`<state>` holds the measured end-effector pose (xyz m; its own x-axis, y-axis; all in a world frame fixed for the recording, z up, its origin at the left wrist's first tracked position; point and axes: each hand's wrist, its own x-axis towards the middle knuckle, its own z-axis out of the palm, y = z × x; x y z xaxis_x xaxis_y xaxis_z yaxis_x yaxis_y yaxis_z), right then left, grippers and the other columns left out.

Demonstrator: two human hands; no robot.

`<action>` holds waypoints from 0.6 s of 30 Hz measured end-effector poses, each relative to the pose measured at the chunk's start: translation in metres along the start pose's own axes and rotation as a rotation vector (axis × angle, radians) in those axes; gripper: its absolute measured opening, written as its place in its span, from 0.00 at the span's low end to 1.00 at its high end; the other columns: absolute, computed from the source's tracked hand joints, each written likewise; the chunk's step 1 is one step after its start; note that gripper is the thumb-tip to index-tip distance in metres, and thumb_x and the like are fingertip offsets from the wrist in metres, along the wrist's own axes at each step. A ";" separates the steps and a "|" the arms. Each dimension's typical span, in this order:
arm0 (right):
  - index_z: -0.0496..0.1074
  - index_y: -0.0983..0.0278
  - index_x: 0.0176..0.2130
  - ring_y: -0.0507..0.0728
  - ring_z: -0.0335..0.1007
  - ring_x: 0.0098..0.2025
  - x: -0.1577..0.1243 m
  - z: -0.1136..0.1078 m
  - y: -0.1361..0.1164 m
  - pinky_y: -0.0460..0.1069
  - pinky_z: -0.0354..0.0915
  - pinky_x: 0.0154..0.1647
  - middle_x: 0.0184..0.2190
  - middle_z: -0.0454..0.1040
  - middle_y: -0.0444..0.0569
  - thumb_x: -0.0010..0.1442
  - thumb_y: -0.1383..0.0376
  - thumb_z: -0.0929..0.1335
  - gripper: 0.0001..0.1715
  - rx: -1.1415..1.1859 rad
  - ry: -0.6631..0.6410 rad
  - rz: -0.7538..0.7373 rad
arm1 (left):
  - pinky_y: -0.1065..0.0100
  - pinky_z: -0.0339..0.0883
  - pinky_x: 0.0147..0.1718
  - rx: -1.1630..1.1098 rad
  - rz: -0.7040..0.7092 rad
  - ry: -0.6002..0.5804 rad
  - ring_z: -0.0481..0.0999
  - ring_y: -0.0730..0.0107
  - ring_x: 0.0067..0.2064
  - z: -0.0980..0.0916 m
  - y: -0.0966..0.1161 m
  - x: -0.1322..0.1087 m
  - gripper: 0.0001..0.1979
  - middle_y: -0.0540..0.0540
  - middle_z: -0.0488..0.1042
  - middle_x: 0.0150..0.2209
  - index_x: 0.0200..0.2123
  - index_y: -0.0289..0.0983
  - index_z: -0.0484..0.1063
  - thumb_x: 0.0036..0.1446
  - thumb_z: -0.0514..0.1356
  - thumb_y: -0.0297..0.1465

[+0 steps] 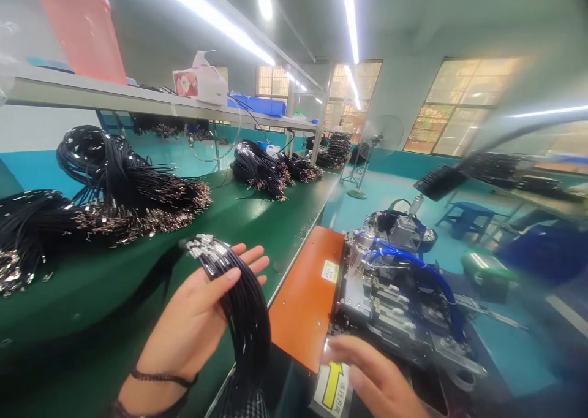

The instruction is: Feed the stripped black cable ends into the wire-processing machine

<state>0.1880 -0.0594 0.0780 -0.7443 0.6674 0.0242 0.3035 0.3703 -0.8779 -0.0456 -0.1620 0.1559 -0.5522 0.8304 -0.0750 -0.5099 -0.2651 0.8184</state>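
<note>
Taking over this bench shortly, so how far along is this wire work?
Done-looking: bundles of black wires with metal terminals lie on the green bench. In hand: the left hand holds another bundle, its metal-tipped ends up. The right hand is at the orange plate of a machine with blue hoses. Left: cannot tell; no separate stock of remaining wires can be picked out.

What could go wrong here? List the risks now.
Likely risks: the right hand is right beside the wire-crimping machine, so its fingers could get pinched among the exposed metal parts. The black wire bundle in the left hand hangs loosely, so it might snag on the machine or slip, spilling its metal terminals.
</note>
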 end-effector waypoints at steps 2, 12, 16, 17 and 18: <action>0.72 0.64 0.48 0.59 0.70 0.46 0.018 0.019 -0.026 0.51 0.65 0.49 0.42 0.75 0.52 0.61 0.48 0.61 0.27 0.132 0.006 -0.084 | 0.55 0.64 0.55 -0.051 -0.119 -0.139 0.65 0.52 0.58 0.006 -0.010 -0.007 0.19 0.38 0.66 0.56 0.51 0.36 0.68 0.55 0.58 0.25; 0.67 0.66 0.30 0.50 0.59 0.24 0.044 0.045 -0.055 0.44 0.55 0.25 0.22 0.63 0.42 0.56 0.51 0.66 0.19 0.302 -0.159 -0.163 | 0.48 0.63 0.52 0.098 -0.179 -0.294 0.67 0.45 0.55 0.005 -0.011 -0.016 0.23 0.38 0.62 0.59 0.55 0.38 0.64 0.55 0.60 0.29; 0.68 0.66 0.30 0.51 0.61 0.25 0.046 0.038 -0.054 0.45 0.57 0.26 0.22 0.64 0.43 0.57 0.59 0.65 0.12 0.106 -0.072 -0.129 | 0.48 0.59 0.55 0.109 -0.150 -0.306 0.67 0.46 0.55 0.010 -0.022 -0.017 0.22 0.37 0.65 0.58 0.54 0.36 0.66 0.54 0.60 0.28; 0.70 0.66 0.31 0.53 0.62 0.26 0.047 0.036 -0.055 0.46 0.59 0.28 0.23 0.66 0.44 0.57 0.60 0.64 0.11 0.053 -0.033 -0.144 | 0.49 0.57 0.56 0.078 -0.143 -0.329 0.66 0.46 0.56 0.011 -0.025 -0.018 0.23 0.37 0.66 0.57 0.54 0.35 0.66 0.54 0.60 0.27; 0.71 0.66 0.33 0.54 0.64 0.28 0.048 0.034 -0.055 0.47 0.60 0.31 0.25 0.68 0.46 0.57 0.61 0.64 0.11 0.012 -0.006 -0.168 | 0.48 0.56 0.57 0.033 -0.141 -0.352 0.66 0.46 0.56 0.011 -0.026 -0.018 0.23 0.36 0.66 0.56 0.54 0.35 0.66 0.53 0.60 0.25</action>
<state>0.1157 -0.0700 0.1114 -0.7874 0.5931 0.1680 0.1679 0.4687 -0.8673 -0.0150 -0.1648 0.1421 -0.2146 0.9767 0.0077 -0.5397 -0.1252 0.8325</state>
